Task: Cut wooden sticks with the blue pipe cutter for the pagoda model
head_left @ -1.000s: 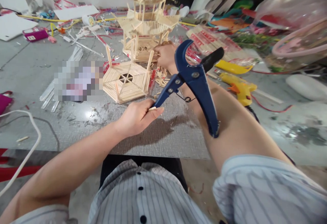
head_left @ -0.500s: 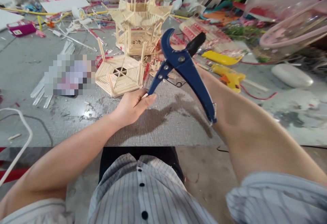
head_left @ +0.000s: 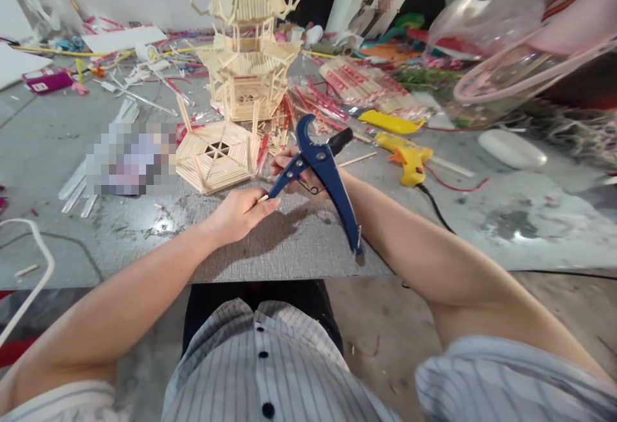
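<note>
My left hand [head_left: 241, 215] is closed round one handle of a blue cutter [head_left: 332, 184], with a light stick end showing at its thumb. The cutter's jaws stand open and its other handle hangs free to the right. Behind the cutter is my right hand [head_left: 288, 164], partly hidden; what its fingers hold, if anything, cannot be made out. A hexagonal stick base [head_left: 231, 158] with upright posts lies just beyond my left hand. Farther back stands a tiered stick pagoda [head_left: 245, 62] with a pointed roof.
To the right lie a yellow glue gun [head_left: 409, 164], a yellow tool [head_left: 391, 121] and a white oval object [head_left: 511, 149]. Clear sticks [head_left: 77, 181] lie at the left. Wrapped stick packs [head_left: 361, 81] and a purple box [head_left: 47, 79] are farther back.
The view has shifted, showing the pagoda's roof. My right hand has come into fuller view behind the cutter, and the cutter sits lower and closer to the left in the picture.
</note>
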